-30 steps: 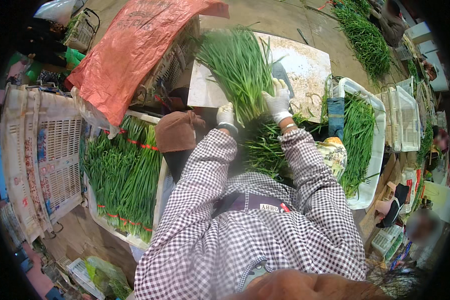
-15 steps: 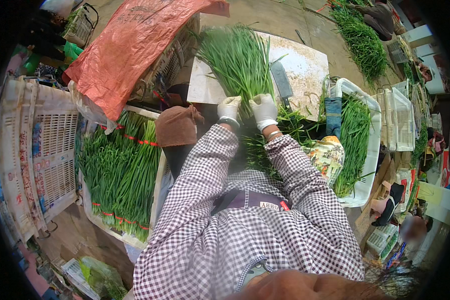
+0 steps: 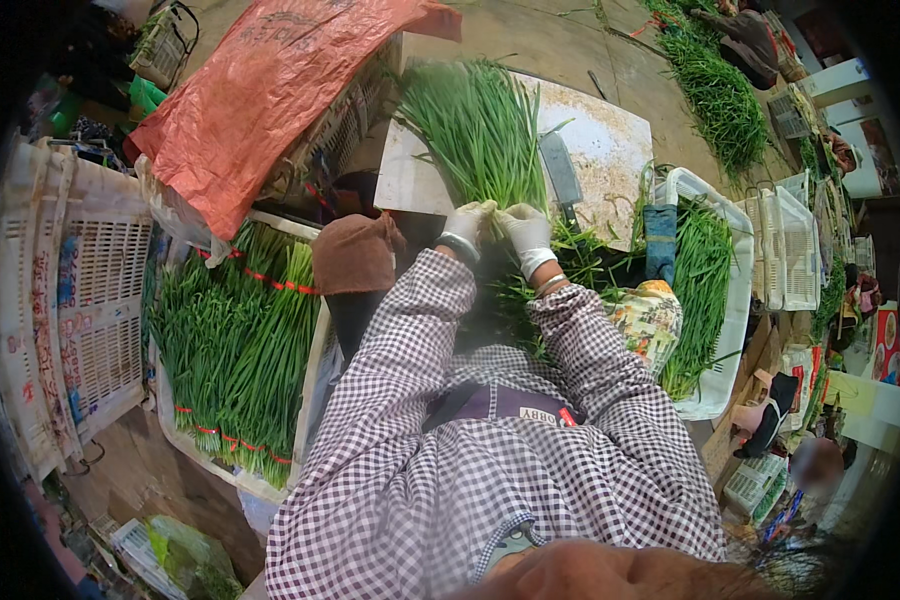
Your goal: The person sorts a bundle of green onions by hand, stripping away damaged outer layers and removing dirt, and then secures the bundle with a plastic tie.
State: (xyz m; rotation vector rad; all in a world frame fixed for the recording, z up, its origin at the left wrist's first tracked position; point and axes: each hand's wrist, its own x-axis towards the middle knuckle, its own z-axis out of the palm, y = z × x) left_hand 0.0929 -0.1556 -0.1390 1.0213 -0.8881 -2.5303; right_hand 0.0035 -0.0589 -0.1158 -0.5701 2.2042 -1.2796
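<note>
White, stained table: bunch of garlic chives lies across its left part, no band visible. Left hand, right hand at its stem ends, fingers drawn in; cannot tell what each grip holds. Left crate: red-banded bundles. Right-crate greens look unbanded.

Left head fisheye looks steeply down and forward, very near the checked smock, with the green leaf bundle farther off, upper middle, and upright crates bending along the left rim.
</note>
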